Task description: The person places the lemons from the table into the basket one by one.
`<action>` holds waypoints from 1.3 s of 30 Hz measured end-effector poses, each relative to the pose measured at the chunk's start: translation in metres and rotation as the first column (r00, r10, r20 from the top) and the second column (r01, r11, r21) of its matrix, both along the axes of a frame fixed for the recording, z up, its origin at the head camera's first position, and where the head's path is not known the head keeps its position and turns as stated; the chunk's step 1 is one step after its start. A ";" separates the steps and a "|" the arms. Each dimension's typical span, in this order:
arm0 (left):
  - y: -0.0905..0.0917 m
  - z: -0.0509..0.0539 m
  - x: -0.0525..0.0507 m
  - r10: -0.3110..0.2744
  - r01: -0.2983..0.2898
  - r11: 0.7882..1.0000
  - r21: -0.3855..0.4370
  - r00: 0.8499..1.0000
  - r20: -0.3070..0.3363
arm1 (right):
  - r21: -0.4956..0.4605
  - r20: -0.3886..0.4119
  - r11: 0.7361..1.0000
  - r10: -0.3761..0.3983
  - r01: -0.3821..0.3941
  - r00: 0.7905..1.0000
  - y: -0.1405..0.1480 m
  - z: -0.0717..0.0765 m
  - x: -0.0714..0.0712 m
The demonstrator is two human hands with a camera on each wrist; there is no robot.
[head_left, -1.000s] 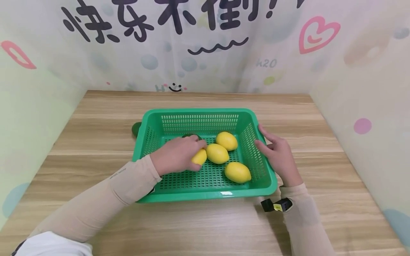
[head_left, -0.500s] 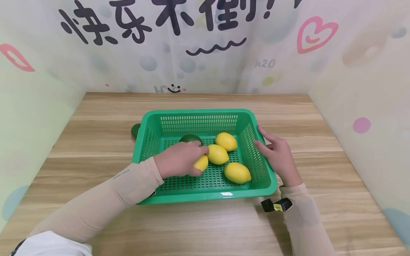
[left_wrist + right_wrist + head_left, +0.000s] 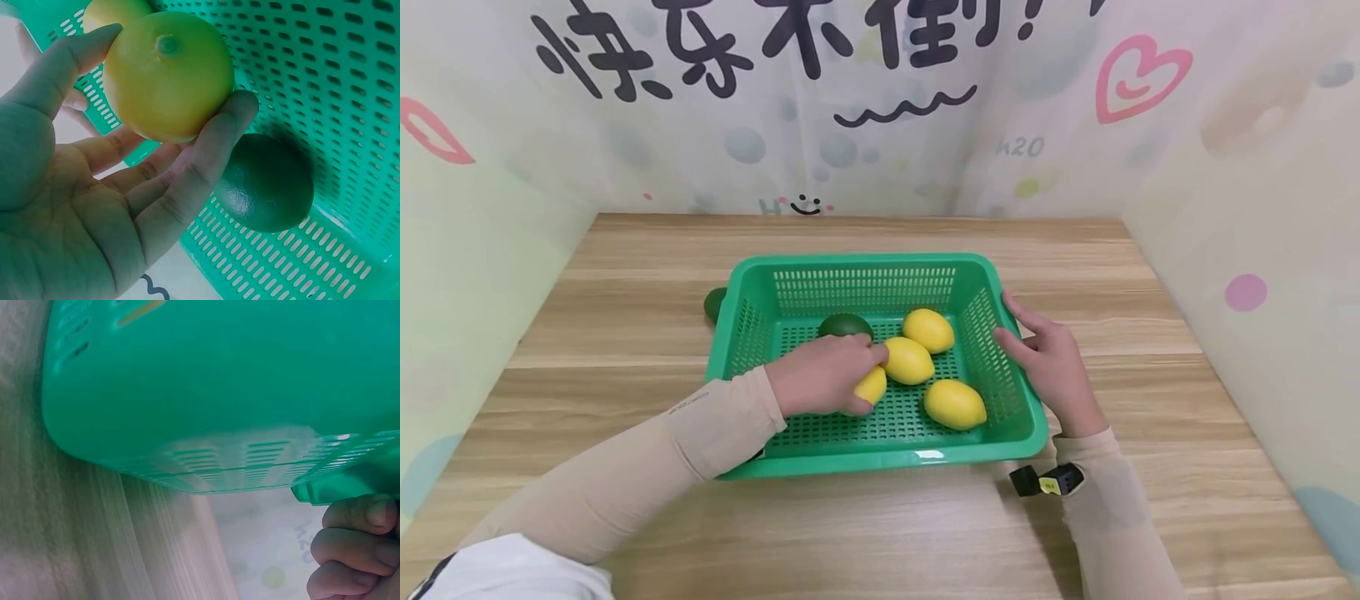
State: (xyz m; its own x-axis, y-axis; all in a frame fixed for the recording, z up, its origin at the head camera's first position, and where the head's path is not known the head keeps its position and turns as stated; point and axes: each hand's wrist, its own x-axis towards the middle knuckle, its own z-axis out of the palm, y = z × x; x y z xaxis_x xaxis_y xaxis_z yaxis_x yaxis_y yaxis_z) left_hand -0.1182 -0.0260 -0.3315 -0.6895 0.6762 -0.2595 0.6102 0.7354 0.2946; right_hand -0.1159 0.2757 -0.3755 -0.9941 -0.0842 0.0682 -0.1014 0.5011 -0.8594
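Observation:
A green plastic basket (image 3: 880, 457) with slotted walls stands on the wooden table. Inside it, my left hand (image 3: 823, 375) holds a yellow lemon (image 3: 169, 78) between thumb and fingers. Three more lemons lie to the right of that hand: one at the back (image 3: 928, 331), one in the middle (image 3: 910, 361) and one at the front (image 3: 955, 404). Just behind the left hand is a smooth dark green fruit, like an avocado (image 3: 846, 325), partly hidden by the hand in the head view. My right hand (image 3: 1054, 367) grips the basket's right rim, thumb on the inner side.
Outside the basket's left wall, another dark green fruit (image 3: 715, 306) shows only partly. Wooden tabletop (image 3: 880, 533) surrounds the basket. A printed white curtain (image 3: 880, 167) closes off the back, and pale walls stand at both sides.
My left hand has shifted slightly to the right and nearer with the lemon, so more of the dark green fruit behind it shows. The right hand keeps its place on the rim.

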 end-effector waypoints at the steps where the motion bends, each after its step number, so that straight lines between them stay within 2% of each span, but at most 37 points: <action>1: 0.000 0.000 0.000 -0.004 0.004 1.000 -0.005 1.000 0.004 | -0.003 0.000 1.000 0.000 0.000 1.000 0.000 0.000 0.000; 15: 0.005 -0.008 0.000 -0.015 0.017 0.997 -0.078 0.999 0.029 | -0.008 -0.001 1.000 -0.003 0.003 1.000 0.001 -0.002 -0.001; 32: 0.006 -0.006 0.001 0.000 0.003 0.997 -0.077 0.999 0.041 | -0.001 0.007 1.000 0.000 0.000 1.000 0.000 -0.001 0.000; 39: 0.008 -0.004 0.002 -0.008 0.009 0.996 -0.093 1.000 0.004 | -0.010 0.005 1.000 0.001 -0.001 1.000 0.000 -0.001 0.000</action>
State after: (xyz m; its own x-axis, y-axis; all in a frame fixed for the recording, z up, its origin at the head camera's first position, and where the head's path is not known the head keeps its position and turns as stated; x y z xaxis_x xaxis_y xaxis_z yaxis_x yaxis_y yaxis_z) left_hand -0.1161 -0.0185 -0.3357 -0.6827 0.6549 -0.3240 0.6157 0.7544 0.2274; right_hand -0.1159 0.2753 -0.3763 -0.9943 -0.0846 0.0643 -0.0979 0.4922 -0.8649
